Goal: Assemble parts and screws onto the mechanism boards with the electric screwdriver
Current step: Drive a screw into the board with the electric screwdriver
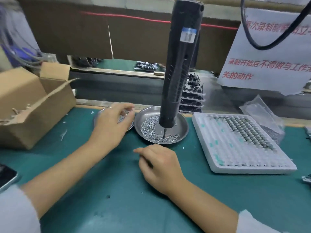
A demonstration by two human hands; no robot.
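Since no mechanism board lies in the working space in front of the person, the assembly looks barely begun at this moment. Stacked black boards (193, 91) sit well back behind the dishes. The electric screwdriver (178, 64) hangs untouched, its bit tip down among the screws (148, 126) in the right-hand metal dish (183, 130). The left hand (114, 125) reaches over the left dish (97, 115), fingers curled into its screws; whether it has pinched any I cannot tell. The right hand (158, 167) rests loosely curled on the green surface (117, 190), holding nothing visible. A white tray (218, 148) of small parts waits to the right, partly filled. Placing a board, fitting parts and driving screws all seem left.
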